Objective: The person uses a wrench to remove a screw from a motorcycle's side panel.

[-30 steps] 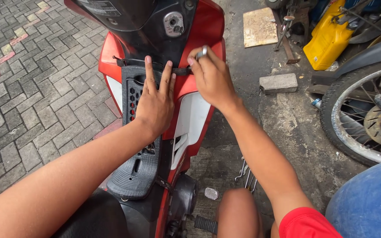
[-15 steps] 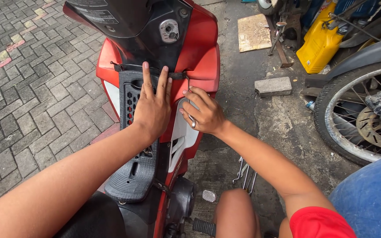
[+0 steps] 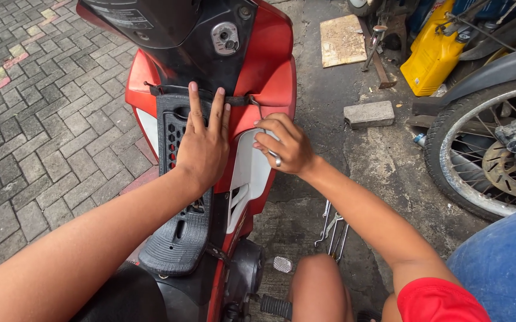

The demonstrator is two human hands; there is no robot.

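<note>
Head view: left hand (image 3: 203,146) flat on black panel (image 3: 177,197), right hand (image 3: 285,145) gripping white fairing (image 3: 249,173) edge.

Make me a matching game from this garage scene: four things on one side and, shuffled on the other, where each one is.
Things:
1. left hand
2. right hand
3. yellow jerrycan
4. wrenches

Places:
A. on the concrete floor beside the person's knee
B. flat on the black ribbed panel of the red scooter
C. top right, behind the spoked wheel
D. on the scooter's white side panel, holding a small metal tool

Pairs: 1-B, 2-D, 3-C, 4-A
</note>
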